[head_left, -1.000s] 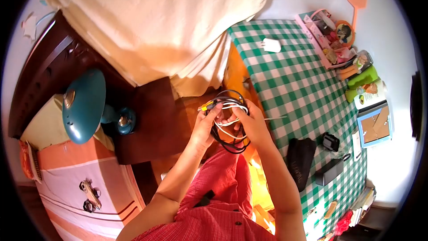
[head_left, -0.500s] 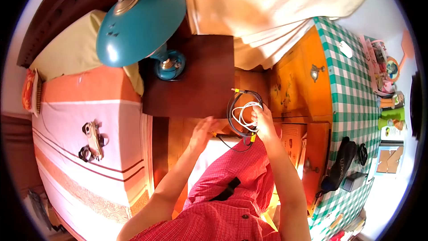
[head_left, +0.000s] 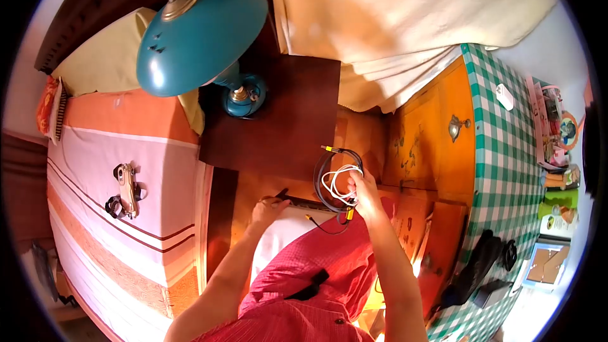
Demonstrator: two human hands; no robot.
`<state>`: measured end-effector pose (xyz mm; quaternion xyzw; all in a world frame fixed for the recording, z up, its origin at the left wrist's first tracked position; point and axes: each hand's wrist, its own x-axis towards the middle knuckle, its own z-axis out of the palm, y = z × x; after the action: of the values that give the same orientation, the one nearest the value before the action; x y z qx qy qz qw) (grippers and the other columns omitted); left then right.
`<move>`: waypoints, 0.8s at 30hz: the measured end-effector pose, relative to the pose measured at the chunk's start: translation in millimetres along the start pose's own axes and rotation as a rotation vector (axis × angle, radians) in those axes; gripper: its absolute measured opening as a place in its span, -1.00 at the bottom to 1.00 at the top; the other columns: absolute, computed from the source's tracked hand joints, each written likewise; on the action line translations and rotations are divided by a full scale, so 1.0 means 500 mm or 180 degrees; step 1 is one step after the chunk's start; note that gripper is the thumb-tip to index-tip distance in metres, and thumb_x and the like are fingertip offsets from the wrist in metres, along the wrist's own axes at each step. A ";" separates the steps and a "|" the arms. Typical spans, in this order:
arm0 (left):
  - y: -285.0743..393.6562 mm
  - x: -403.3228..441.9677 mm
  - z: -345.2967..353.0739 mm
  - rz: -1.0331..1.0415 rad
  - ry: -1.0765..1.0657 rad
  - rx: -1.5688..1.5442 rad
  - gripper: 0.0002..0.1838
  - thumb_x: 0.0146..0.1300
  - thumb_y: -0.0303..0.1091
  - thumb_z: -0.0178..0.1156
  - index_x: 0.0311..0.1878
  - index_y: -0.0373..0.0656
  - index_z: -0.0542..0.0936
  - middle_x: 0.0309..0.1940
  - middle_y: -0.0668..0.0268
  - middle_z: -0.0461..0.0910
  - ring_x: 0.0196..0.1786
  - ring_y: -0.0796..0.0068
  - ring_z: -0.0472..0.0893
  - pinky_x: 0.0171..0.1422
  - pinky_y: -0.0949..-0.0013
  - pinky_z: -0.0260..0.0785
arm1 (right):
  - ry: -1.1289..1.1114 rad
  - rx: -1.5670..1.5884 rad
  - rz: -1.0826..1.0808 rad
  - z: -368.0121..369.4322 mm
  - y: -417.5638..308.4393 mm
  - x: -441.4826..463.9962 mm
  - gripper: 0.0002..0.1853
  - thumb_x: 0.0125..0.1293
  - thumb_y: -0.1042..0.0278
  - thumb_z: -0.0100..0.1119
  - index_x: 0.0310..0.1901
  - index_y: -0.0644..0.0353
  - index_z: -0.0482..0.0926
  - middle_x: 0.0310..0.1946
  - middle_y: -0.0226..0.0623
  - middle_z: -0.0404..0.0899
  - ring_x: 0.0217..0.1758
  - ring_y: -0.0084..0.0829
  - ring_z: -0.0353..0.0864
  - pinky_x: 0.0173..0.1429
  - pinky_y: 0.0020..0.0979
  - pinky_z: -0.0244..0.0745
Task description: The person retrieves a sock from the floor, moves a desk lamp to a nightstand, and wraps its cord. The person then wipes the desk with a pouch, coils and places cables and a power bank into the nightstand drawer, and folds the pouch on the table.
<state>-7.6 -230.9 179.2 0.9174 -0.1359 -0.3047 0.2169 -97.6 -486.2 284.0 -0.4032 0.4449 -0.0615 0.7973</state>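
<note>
My right hand (head_left: 363, 191) is closed around a coiled black cable (head_left: 321, 174) and a white cable (head_left: 330, 180). Yellow bands mark the black cable, and one loose end hangs below the coil. Lower and to the left, my left hand (head_left: 268, 211) has its fingers bent together by a white panel (head_left: 278, 235) with a dark upper edge. A small dark piece (head_left: 282, 192) pokes out past those fingers; its kind is unclear.
A teal lamp (head_left: 202, 38) stands on the dark wooden nightstand (head_left: 297, 101). To the left, a strapped device (head_left: 127, 191) lies on the bed (head_left: 152, 183). On the right is an orange cabinet (head_left: 437, 145) under a green checked cloth (head_left: 494, 145).
My left hand has moved down and left, and its outstretched fingers have bent in by the dark piece. My right hand, with the cables, has shifted slightly down and left.
</note>
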 end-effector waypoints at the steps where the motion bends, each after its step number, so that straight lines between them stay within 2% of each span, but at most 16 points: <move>1: 0.008 0.008 -0.002 -0.0014 0.0017 0.0001 -0.44 0.00 0.32 0.16 -0.11 0.09 0.66 -0.04 0.10 0.56 0.02 0.12 0.55 0.07 0.21 0.40 | -0.0063 0.0064 0.0017 -0.010 -0.006 0.007 -0.93 0.30 0.37 0.01 -0.22 0.10 0.39 -0.58 -0.53 0.29 -0.61 -0.70 0.24 -0.62 -0.64 0.06; 3: 0.022 0.024 -0.009 -0.0509 -0.0582 0.0134 -0.49 0.00 0.27 0.19 -0.18 0.08 0.69 -0.22 0.14 0.64 -0.10 0.16 0.61 0.01 0.23 0.43 | -0.0108 0.0009 0.0062 -0.029 -0.018 0.021 -0.94 0.30 0.37 0.00 -0.22 0.09 0.39 -0.59 -0.53 0.29 -0.61 -0.71 0.24 -0.62 -0.64 0.06; 4: 0.004 0.034 0.003 -0.0517 -0.0561 0.0144 -0.49 0.00 0.27 0.19 -0.18 0.08 0.69 -0.22 0.14 0.64 -0.10 0.16 0.61 0.01 0.23 0.43 | -0.0095 -0.0015 0.0106 -0.034 -0.022 0.026 -0.94 0.30 0.37 0.00 -0.22 0.09 0.39 -0.59 -0.54 0.28 -0.61 -0.71 0.24 -0.62 -0.64 0.06; 6: -0.028 0.039 0.027 -0.0349 -0.0318 0.0093 -0.55 0.00 0.20 0.21 -0.24 0.06 0.70 -0.37 0.17 0.66 -0.21 0.18 0.64 -0.05 0.23 0.46 | -0.0190 0.0004 0.0039 -0.046 -0.018 0.039 -0.93 0.29 0.35 0.01 -0.23 0.08 0.39 -0.59 -0.57 0.29 -0.63 -0.73 0.22 -0.63 -0.65 0.05; 9: -0.025 0.013 0.014 -0.0425 -0.0477 -0.0080 -0.59 -0.01 0.13 0.23 -0.23 0.05 0.70 -0.39 0.17 0.66 -0.26 0.23 0.65 -0.09 0.27 0.46 | -0.0510 0.0042 0.0139 -0.048 -0.020 0.047 -0.97 0.32 0.37 -0.02 -0.25 0.08 0.39 -0.59 -0.56 0.29 -0.61 -0.74 0.22 -0.60 -0.66 0.05; 13: -0.046 -0.059 0.011 -0.0804 -0.0567 -0.0136 -0.67 0.00 0.01 0.26 -0.23 0.06 0.70 -0.42 0.19 0.65 -0.31 0.34 0.65 -0.17 0.33 0.46 | -0.0663 0.0099 0.0285 -0.025 -0.010 0.053 -0.89 0.34 0.34 -0.02 -0.15 0.09 0.44 -0.59 -0.59 0.29 -0.61 -0.75 0.20 -0.58 -0.66 0.05; 17: -0.174 -0.127 0.048 -0.0576 -0.0428 -0.0331 -0.67 0.02 0.06 0.23 -0.25 0.09 0.71 -0.38 0.23 0.66 -0.25 0.34 0.65 -0.13 0.29 0.45 | -0.0645 0.0278 0.0249 0.002 0.004 0.067 -0.94 0.33 0.35 -0.03 -0.22 0.09 0.38 -0.60 -0.58 0.27 -0.61 -0.74 0.20 -0.58 -0.65 0.04; 19: -0.151 -0.158 0.015 -0.0765 -0.1083 0.1018 -0.64 0.14 0.11 0.11 -0.15 0.15 0.68 -0.26 0.28 0.66 -0.17 0.28 0.64 -0.03 0.23 0.42 | -0.0652 0.0502 0.0262 0.016 0.006 0.071 -0.92 0.35 0.35 -0.04 -0.18 0.11 0.39 -0.60 -0.58 0.26 -0.61 -0.75 0.19 -0.58 -0.66 0.04; 20: -0.094 -0.158 0.003 -0.0298 -0.1498 0.2038 -0.60 0.25 0.12 -0.04 0.01 0.23 0.60 -0.08 0.31 0.61 0.00 0.24 0.58 0.05 0.18 0.40 | -0.0663 0.0731 0.0270 0.023 0.004 0.071 -0.89 0.36 0.36 -0.04 -0.13 0.13 0.41 -0.60 -0.59 0.26 -0.62 -0.75 0.17 -0.58 -0.66 0.04; 21: -0.034 -0.144 0.008 -0.0648 -0.1837 0.1422 -0.55 0.29 0.10 -0.11 0.10 0.14 0.52 0.05 0.28 0.54 0.11 0.23 0.50 0.13 0.13 0.35 | -0.0696 0.0724 0.0216 0.032 -0.004 0.068 -0.89 0.38 0.37 -0.06 -0.13 0.15 0.39 -0.61 -0.58 0.24 -0.63 -0.75 0.16 -0.58 -0.66 0.03; 22: -0.147 -0.121 0.120 0.0014 -0.1249 -0.0103 -0.45 0.33 0.14 -0.18 0.14 -0.05 0.48 0.11 0.23 0.49 0.19 0.24 0.44 0.18 0.07 0.29 | -0.0810 0.0847 0.0035 0.037 0.000 0.068 -0.90 0.38 0.37 -0.07 -0.14 0.15 0.38 -0.61 -0.59 0.23 -0.64 -0.76 0.14 -0.59 -0.66 0.03; 23: 0.009 -0.133 0.083 -0.1102 -0.1349 -0.2672 -0.36 0.36 0.17 -0.22 0.17 -0.24 0.40 0.09 0.16 0.47 0.15 0.21 0.46 0.23 0.07 0.27 | -0.0808 0.0947 -0.0029 0.042 0.004 0.065 -0.90 0.36 0.36 -0.05 -0.14 0.13 0.38 -0.61 -0.59 0.23 -0.63 -0.74 0.15 -0.58 -0.65 0.03; 24: 0.101 -0.138 0.047 -0.1021 -0.1619 -0.3905 -0.38 0.38 0.12 -0.21 0.17 -0.27 0.38 0.07 0.15 0.47 0.13 0.26 0.47 0.18 0.12 0.33 | -0.0803 0.1039 -0.0101 0.046 0.005 0.060 -0.90 0.35 0.35 -0.03 -0.15 0.12 0.38 -0.60 -0.59 0.24 -0.63 -0.73 0.15 -0.57 -0.64 0.03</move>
<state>-81.9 -256.0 221.0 0.5371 0.1523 -0.5611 0.6111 -62.7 -484.7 268.9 -0.2801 0.3193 -0.0943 0.9004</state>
